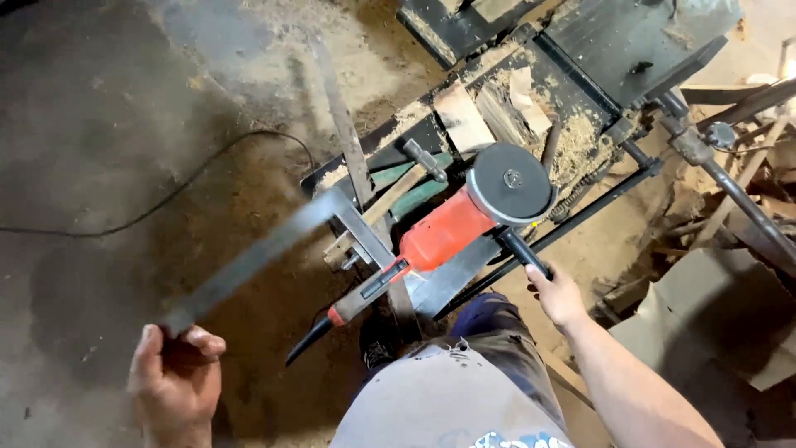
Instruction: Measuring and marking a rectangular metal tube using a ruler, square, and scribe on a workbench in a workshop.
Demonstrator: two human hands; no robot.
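My left hand (176, 373) grips the near end of a long flat metal bar (257, 255) that slants up to the right toward a welded corner. My right hand (557, 296) holds the black side handle (524, 253) of a red angle grinder (444, 235). The grinder's grey disc (510, 181) faces up and its body lies across the metal pieces. A second flat bar (340, 116) runs away from the corner toward the far floor.
A black machine frame (580, 75) covered in sawdust and wood blocks stands behind the grinder. A hammer (424, 159) lies on it. A black cable (166, 199) crosses the dirty floor at left. Pipes and wood scraps pile up at right (730, 191).
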